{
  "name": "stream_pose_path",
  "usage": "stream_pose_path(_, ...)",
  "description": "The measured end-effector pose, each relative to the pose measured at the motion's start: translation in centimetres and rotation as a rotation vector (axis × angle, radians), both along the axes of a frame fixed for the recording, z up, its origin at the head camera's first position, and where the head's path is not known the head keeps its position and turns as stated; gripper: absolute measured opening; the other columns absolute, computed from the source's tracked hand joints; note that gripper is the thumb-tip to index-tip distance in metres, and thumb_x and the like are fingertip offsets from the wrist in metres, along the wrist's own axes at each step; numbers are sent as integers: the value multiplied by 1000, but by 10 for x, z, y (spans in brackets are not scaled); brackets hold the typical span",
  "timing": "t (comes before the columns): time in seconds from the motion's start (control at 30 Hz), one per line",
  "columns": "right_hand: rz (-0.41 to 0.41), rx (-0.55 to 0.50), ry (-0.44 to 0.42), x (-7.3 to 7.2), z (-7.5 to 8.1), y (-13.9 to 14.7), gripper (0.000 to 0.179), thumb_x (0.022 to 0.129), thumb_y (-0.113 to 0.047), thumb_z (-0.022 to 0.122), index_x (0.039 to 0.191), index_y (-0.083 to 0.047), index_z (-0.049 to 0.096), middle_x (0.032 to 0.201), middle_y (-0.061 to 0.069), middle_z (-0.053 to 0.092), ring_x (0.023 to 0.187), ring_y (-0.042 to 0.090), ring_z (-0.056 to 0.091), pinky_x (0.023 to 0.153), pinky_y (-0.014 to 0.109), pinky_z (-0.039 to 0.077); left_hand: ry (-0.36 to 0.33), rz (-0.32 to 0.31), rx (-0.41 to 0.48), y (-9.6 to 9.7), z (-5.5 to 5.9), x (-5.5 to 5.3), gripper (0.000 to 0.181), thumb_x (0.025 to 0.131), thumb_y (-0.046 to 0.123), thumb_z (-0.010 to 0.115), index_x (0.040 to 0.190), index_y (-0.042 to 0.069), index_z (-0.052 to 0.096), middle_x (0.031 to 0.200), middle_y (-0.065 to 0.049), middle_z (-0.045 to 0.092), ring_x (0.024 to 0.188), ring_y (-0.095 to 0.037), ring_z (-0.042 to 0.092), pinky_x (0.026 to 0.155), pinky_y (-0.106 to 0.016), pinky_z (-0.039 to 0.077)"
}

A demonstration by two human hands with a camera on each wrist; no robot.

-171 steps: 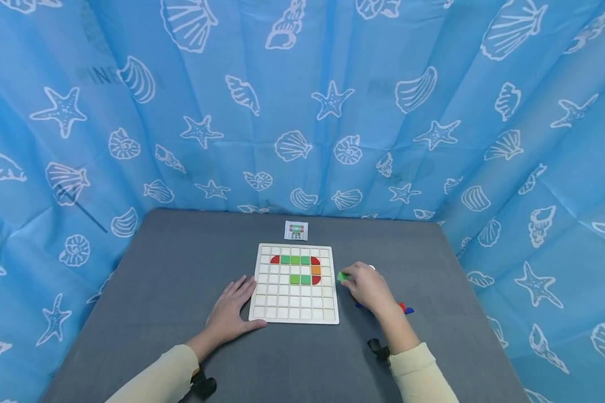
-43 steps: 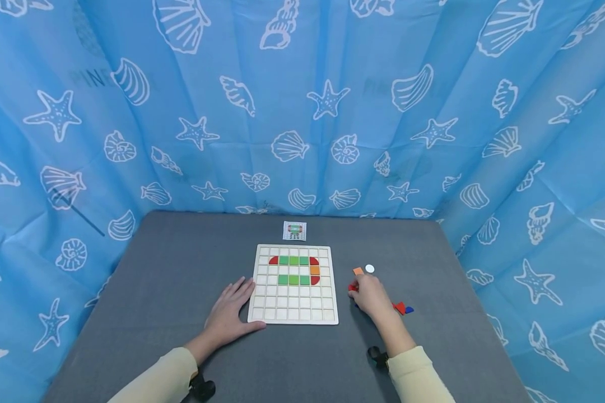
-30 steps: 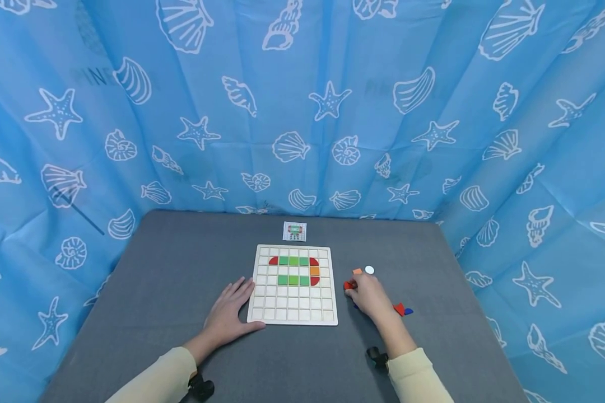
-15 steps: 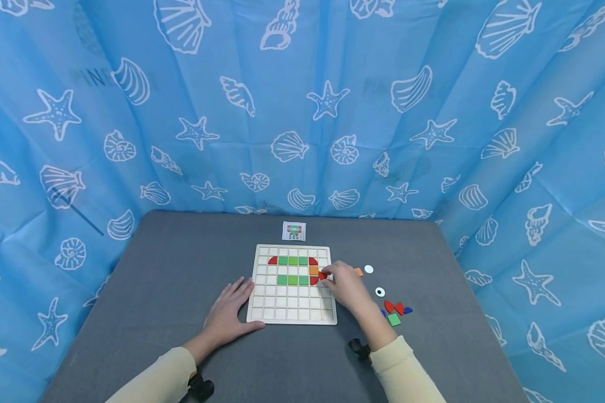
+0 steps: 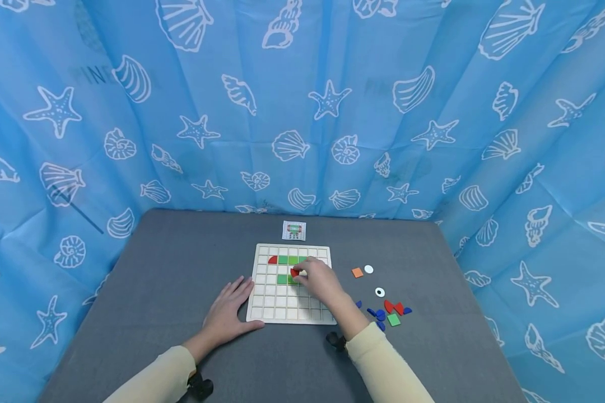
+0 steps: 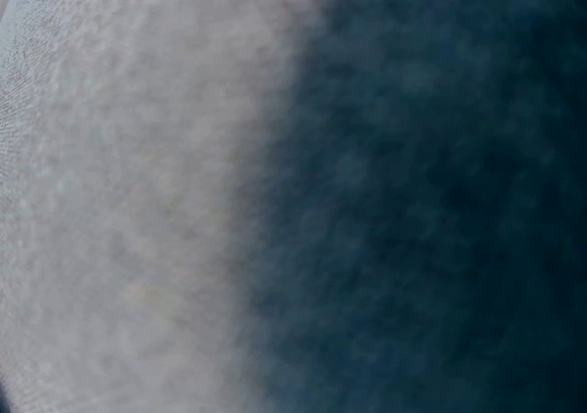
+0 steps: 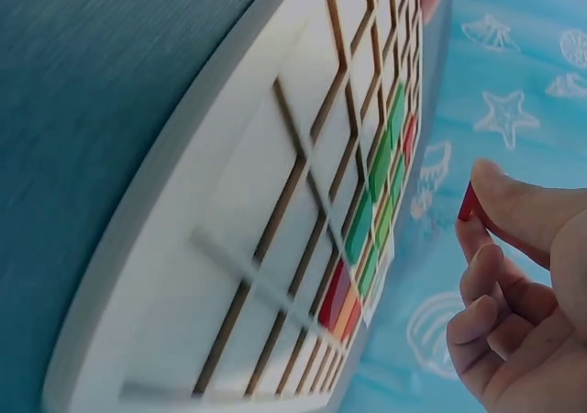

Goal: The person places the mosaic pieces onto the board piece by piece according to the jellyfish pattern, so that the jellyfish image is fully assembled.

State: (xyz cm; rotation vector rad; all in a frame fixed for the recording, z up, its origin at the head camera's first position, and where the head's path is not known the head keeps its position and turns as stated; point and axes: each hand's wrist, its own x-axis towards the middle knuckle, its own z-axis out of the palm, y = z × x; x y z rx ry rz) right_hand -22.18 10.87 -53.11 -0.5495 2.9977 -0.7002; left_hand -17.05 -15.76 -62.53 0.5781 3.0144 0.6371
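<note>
A white square grid board (image 5: pixel 267 301) lies on the grey table, with red, green and orange tiles set in some of its cells. My right hand (image 5: pixel 322 281) is over the board, pinching a red tile (image 5: pixel 294 272) with a curved edge between thumb and fingers; in the right wrist view that red tile (image 7: pixel 468 202) shows edge-on, raised off the board. The hand covers the right part of the tile pattern in the head view. My left hand (image 5: pixel 228 310) rests flat at the board's left edge, fingers spread, thumb at the lower left corner. Only blurred cloth shows in the left wrist view.
Loose pieces lie right of the board: an orange square (image 5: pixel 357 272), a white disc (image 5: pixel 368 269), a white ring (image 5: pixel 380 292), red pieces (image 5: pixel 389 306), several blue pieces (image 5: pixel 380 315) and a green square (image 5: pixel 394 319). A small picture card (image 5: pixel 294 230) lies behind the board.
A third green tile joined the lower row earlier. My right hand then picked a red tile from the loose pieces and carried it left over the board. The left hand stayed in place.
</note>
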Motion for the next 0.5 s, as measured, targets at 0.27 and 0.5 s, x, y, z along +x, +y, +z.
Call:
stream_pose_path(0.27,37,31,-38,-10,-9,-28,27,89,-24,78,115,-15,77,110,2,73,105,19,69,89,38,58,-2,-6,-2,0,0,-1,113,75,86,58,159,16,32,166,0,30,155,-27,22,125,-52,20)
stream_pose_path(0.5,64,73,-49,-15,-18,-43,26,90,-25,78,114,-16,77,110,0,73,107,18,67,92,36,57,19,-8,14,0,1,0,112,75,86,59,158,14,35,165,-2,33,154,-28,24,124,-53,22)
